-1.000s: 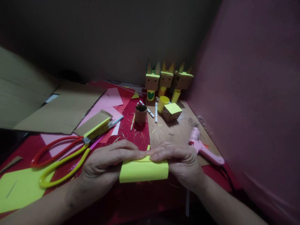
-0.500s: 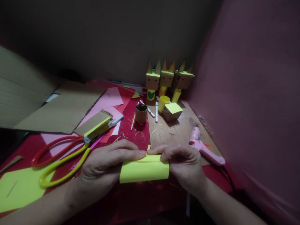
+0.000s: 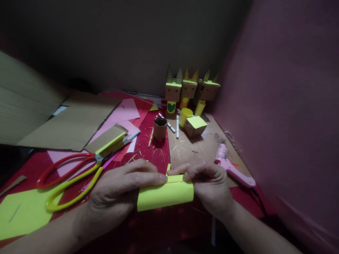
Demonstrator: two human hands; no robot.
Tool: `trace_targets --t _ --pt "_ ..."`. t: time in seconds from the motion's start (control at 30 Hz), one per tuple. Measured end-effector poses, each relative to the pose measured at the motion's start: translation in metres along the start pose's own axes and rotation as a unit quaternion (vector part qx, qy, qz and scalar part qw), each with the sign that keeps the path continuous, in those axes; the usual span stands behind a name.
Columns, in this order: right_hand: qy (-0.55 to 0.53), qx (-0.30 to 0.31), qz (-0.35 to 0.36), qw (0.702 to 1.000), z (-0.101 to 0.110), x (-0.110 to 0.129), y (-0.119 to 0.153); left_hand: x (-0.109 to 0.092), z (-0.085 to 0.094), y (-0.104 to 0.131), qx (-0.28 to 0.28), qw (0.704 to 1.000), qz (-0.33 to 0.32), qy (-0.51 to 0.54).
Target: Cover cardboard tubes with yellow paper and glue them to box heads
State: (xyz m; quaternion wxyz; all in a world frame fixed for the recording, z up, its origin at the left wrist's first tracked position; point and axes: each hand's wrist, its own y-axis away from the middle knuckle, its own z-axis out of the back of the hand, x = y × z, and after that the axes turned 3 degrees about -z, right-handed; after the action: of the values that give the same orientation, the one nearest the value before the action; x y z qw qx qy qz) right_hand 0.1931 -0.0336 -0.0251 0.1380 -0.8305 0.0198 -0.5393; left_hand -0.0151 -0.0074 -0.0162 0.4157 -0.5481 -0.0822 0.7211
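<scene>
Between my two hands, low in the middle of the head view, is a rolled yellow paper tube (image 3: 165,197), lying crosswise with its seam facing up. My left hand (image 3: 124,188) grips its left end, the thumb lying along the seam. At the right end my right hand (image 3: 209,185) pinches the paper, its thumb and finger on the overlapping edge. The fingers beneath the tube are hidden. Beyond my hands stand a brown cardboard cup (image 3: 160,129) and a small box with a yellow top (image 3: 196,126).
Big red-and-yellow-handled scissors (image 3: 98,158) lie left of my hands, over papers and cardboard (image 3: 71,121). A pink glue gun (image 3: 230,165) rests at the right. Three cardboard figures with pointed ears (image 3: 173,92) stand at the back, behind white markers (image 3: 177,127) and a yellow cup (image 3: 185,118).
The paper tube has shifted slightly right and tilted, its left end a little lower. My left thumb has slid slightly rightward along the seam. Both hands keep their hold.
</scene>
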Motion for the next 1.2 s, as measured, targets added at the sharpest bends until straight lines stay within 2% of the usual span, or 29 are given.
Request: trace_targets --t 0.1,0.23,0.4,0.47,0.77,0.87,0.97,1.07,1.2 --pt "-0.004 -0.001 -0.002 1.0 0.0 -0.001 0.0 0.003 0.002 -0.001 0.02 0.999 -0.03 0.014" --pt "0.019 0.007 -0.005 1.0 0.003 -0.002 0.001 0.005 0.004 -0.002 0.031 0.999 -0.029 0.025" --pt "0.158 0.106 0.027 0.981 0.009 0.005 -0.003 0.004 0.005 -0.003 0.051 0.998 -0.034 0.028" --pt "0.179 0.123 0.049 0.975 0.009 0.008 -0.005 0.004 0.005 -0.003 0.05 0.998 -0.026 0.026" --pt "0.162 0.123 0.037 0.978 0.011 0.005 -0.003 0.005 0.005 -0.004 0.058 0.997 -0.047 0.018" --pt "0.116 0.084 0.006 0.99 0.011 0.001 0.0 0.005 0.005 -0.004 0.047 0.998 -0.044 0.017" --pt "0.096 0.051 0.015 0.994 0.01 -0.001 0.002 0.007 0.006 -0.004 0.05 0.997 -0.048 0.025" --pt "0.095 0.044 0.042 0.994 0.009 0.0 0.001 0.008 0.007 -0.002 0.05 0.998 -0.042 0.014" --pt "0.072 0.033 0.03 0.996 0.008 0.001 0.001 0.007 0.007 -0.001 0.041 0.998 -0.037 -0.001"
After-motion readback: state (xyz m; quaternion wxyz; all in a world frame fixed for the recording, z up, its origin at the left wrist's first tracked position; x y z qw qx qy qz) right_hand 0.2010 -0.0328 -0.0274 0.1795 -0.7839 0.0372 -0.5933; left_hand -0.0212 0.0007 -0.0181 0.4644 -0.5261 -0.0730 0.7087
